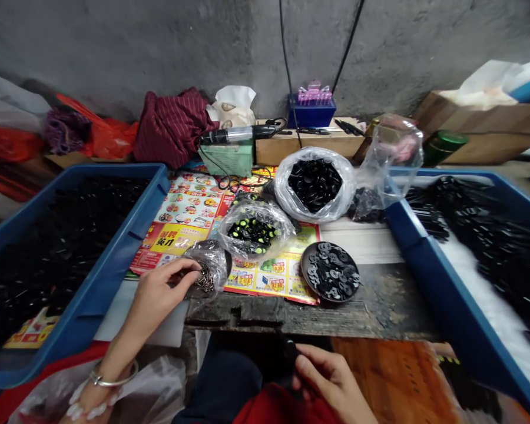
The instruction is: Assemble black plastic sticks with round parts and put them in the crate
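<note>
My left hand (170, 288) is at the near side of a clear plastic bag (221, 259) that holds small metal screws (206, 278). Its thumb and fingers come together in a pinch; whatever lies between the tips is too small to make out. Low in front of my body, my right hand (327, 374) is closed around a black plastic part (290, 351) with a rounded end, mostly hidden by dark clothing and the fingers. Near the bench edge stands a round dish (307, 282) of flat black pieces. Behind the screws, an open bag (287, 227) contains black and lime-green round pieces.
Blue trays of black parts flank me on the left (86, 338) and right (450, 300). A larger bag (351, 176) of glossy black discs sits farther back. An electric screwdriver (238, 135) rests on a green box (229, 159). Printed flyers (189, 206) cover part of the bench.
</note>
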`<act>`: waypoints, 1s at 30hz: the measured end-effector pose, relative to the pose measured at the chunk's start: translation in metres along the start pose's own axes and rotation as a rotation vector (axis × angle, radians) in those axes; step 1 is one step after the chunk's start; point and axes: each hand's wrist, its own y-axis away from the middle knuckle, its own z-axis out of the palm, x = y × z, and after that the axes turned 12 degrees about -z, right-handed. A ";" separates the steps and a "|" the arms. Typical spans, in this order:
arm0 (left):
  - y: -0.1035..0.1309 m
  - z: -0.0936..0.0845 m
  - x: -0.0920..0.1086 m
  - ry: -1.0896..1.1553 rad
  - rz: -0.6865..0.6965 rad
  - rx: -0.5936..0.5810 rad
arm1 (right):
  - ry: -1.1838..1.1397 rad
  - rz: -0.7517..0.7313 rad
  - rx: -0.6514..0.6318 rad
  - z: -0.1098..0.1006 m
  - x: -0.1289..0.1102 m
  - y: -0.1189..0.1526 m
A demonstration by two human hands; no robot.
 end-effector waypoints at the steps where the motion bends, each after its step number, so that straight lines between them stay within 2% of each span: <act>1: 0.000 0.001 0.001 0.028 -0.020 0.007 | -0.014 -0.006 0.030 0.000 0.002 0.000; 7: -0.001 0.002 0.002 0.209 -0.136 -0.013 | -0.068 -0.004 0.114 -0.002 0.005 0.002; 13: 0.000 -0.004 0.006 0.200 -0.152 -0.012 | -0.019 -0.035 0.142 -0.003 0.001 0.002; 16: 0.009 -0.001 0.019 0.302 -0.178 -0.112 | 0.047 -0.087 0.147 -0.002 -0.002 0.002; 19: 0.031 0.014 0.042 0.441 -0.190 -0.331 | 0.141 -0.151 0.135 -0.001 -0.006 0.002; 21: 0.050 0.030 0.059 0.482 -0.193 -0.527 | 0.204 -0.192 0.143 0.000 -0.008 0.004; 23: 0.067 0.048 0.075 0.488 -0.180 -0.662 | 0.254 -0.221 0.143 0.000 -0.008 0.005; 26: 0.083 0.071 0.090 0.479 -0.155 -0.708 | 0.327 -0.272 0.116 -0.001 -0.007 0.008; 30: 0.087 0.085 0.093 0.459 -0.120 -0.685 | 0.397 -0.369 0.211 0.001 0.000 0.011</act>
